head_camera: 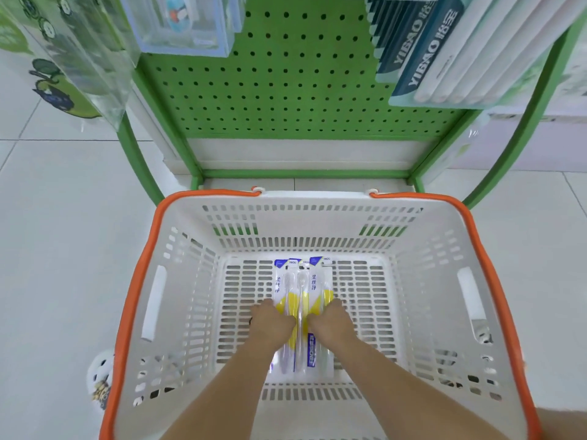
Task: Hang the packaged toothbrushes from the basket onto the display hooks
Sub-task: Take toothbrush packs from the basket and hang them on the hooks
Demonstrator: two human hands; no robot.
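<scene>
Below, the white basket (178, 281) with its orange rim sat on the floor just in front of the green pegboard rack (301, 81), and it took up most of the view. The packaged toothbrushes (303, 281) lay flat in a loose overlapping stack at the middle of the basket's slotted bottom. The left hand (271, 322) pressed on the stack's left edge and the right hand (332, 320) on its right edge; whether the fingers curled under the packs or only rested on them could not be told. The slick packs could have fanned apart on lifting, or an edge could have snagged in a slot.
</scene>
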